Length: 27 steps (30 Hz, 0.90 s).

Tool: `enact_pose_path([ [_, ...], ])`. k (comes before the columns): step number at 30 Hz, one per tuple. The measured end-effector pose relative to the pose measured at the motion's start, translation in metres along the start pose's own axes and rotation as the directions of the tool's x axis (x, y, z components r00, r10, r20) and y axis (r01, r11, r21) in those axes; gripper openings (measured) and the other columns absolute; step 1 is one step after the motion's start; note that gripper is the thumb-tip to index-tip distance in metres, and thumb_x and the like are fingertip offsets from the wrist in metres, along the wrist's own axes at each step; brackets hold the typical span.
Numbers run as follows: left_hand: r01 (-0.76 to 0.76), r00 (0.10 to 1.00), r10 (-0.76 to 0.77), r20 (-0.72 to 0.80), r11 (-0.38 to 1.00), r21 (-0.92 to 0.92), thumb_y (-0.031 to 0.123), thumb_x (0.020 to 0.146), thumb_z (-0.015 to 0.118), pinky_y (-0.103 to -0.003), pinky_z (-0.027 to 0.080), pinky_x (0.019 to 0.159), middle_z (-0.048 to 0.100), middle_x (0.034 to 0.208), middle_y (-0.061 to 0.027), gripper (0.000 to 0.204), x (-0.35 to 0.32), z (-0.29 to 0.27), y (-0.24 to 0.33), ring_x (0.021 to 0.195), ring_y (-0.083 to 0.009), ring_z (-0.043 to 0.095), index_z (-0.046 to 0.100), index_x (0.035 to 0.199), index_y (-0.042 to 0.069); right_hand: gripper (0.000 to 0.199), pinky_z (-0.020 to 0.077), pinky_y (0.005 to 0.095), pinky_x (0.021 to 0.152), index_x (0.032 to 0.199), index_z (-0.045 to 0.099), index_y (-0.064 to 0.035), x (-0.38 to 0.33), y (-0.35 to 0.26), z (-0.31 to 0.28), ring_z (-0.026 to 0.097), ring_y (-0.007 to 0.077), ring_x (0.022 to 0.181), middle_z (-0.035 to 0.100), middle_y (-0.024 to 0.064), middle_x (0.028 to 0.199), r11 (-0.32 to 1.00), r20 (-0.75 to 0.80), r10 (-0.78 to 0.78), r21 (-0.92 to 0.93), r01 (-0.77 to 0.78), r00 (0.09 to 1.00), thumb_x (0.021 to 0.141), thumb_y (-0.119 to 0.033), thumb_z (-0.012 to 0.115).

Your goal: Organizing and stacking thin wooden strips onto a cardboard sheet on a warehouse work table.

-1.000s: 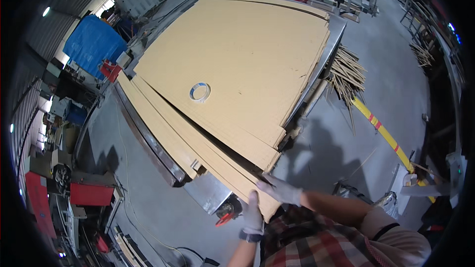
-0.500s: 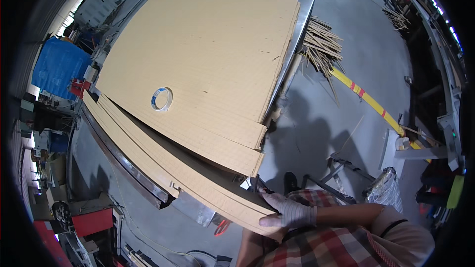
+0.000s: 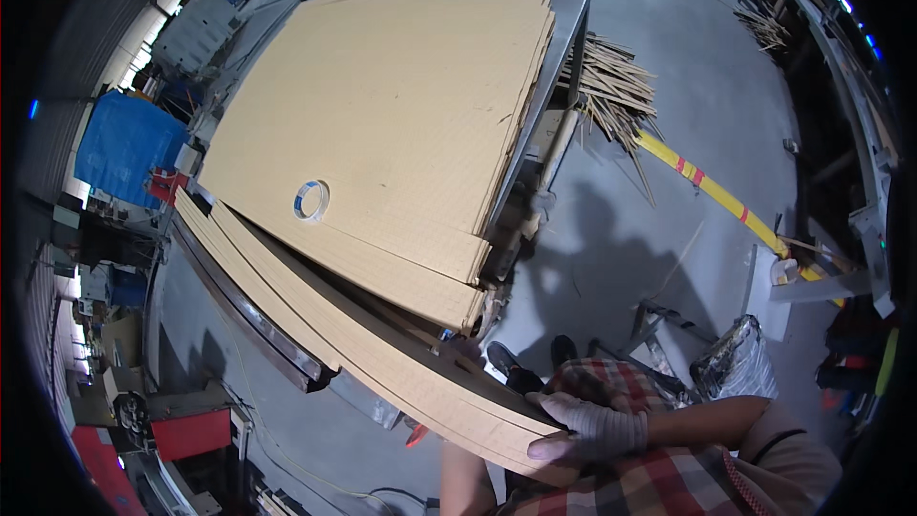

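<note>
Long tan strips, apparently cardboard (image 3: 382, 368), run slantwise from the table's left side toward my body. My right hand (image 3: 597, 428), in a pale glove, grips their near end, thumb on the outer face and fingers over the top edge. My left forearm (image 3: 466, 483) passes beneath the strips. Behind them a dark, blurred shape may be my left hand; its fingers cannot be made out. A stack of large tan sheets (image 3: 382, 105) lies beside the strips on the table. On the top sheet rests a roll of tape (image 3: 310, 201) with a blue and white core.
A metal table edge (image 3: 564, 38) borders the stack. Right of it, thin sticks (image 3: 616, 86) are piled near a yellow bar (image 3: 712, 191) with red bands. A plastic-wrapped bundle (image 3: 735, 363) stands at my right. A dark metal rail (image 3: 248, 311) runs left of the strips.
The near end of the strips has shifted right and slightly down with my right hand. A wider gap shows between strips and stack. The view has also shifted a little.
</note>
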<state>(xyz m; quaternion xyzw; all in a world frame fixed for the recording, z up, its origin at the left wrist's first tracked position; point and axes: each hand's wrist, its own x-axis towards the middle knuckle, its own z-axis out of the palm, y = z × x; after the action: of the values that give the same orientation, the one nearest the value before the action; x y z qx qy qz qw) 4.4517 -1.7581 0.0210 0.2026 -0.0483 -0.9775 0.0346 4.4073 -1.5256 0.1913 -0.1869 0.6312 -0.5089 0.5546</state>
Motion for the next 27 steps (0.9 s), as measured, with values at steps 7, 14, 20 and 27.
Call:
enact_pose_path([
  [7,-0.258,0.945,0.306,-0.115,0.915,0.31,0.048,0.096,0.047,-0.039,0.057,0.08,0.061,0.112,-0.0133,0.053,-0.01,0.035,0.036,0.099,-0.0257,0.062,0.049,0.127,0.005,0.078,0.0357,0.0347,0.103,0.136,0.036,0.008,0.027,0.028,-0.004,0.049,0.0314,0.119,0.05,0.0264,0.125,0.99,-0.036,-0.134,-0.039,0.133,0.99,0.088,-0.049,0.06],
  [14,-0.51,0.855,0.504,0.119,0.78,0.363,0.058,0.092,0.046,-0.041,0.052,0.088,0.06,0.115,-0.0135,0.066,-0.009,0.086,0.036,0.103,-0.0283,0.06,0.046,0.132,0.006,0.075,0.0348,0.0381,0.105,0.143,0.031,-0.001,0.093,0.073,-0.007,0.044,0.0352,0.125,0.045,0.0262,0.132,0.982,0.031,-0.189,-0.015,0.189,0.982,0.09,-0.046,0.059],
  [20,-0.353,0.802,0.55,-0.234,0.751,0.558,0.046,0.088,0.058,-0.036,0.053,0.085,0.063,0.112,-0.0121,0.055,-0.015,0.038,0.032,0.099,-0.0241,0.063,0.053,0.123,0.003,0.081,0.0303,0.0389,0.108,0.141,0.029,0.0053,0.059,0.065,0.0,0.04,0.0353,0.129,0.043,0.0283,0.133,0.993,-0.012,-0.107,-0.042,0.106,0.994,0.087,-0.045,0.062],
  [27,-0.207,0.883,0.395,-0.254,0.812,0.545,0.034,0.087,0.062,-0.036,0.054,0.082,0.062,0.108,-0.0114,0.048,-0.019,0.03,0.048,0.095,-0.0227,0.063,0.052,0.121,0.001,0.095,0.0241,0.0384,0.113,0.148,0.018,0.0015,0.065,0.048,-0.005,0.03,0.0348,0.137,0.031,0.0267,0.144,0.996,0.052,-0.058,-0.062,0.061,0.997,0.084,-0.052,0.064],
])
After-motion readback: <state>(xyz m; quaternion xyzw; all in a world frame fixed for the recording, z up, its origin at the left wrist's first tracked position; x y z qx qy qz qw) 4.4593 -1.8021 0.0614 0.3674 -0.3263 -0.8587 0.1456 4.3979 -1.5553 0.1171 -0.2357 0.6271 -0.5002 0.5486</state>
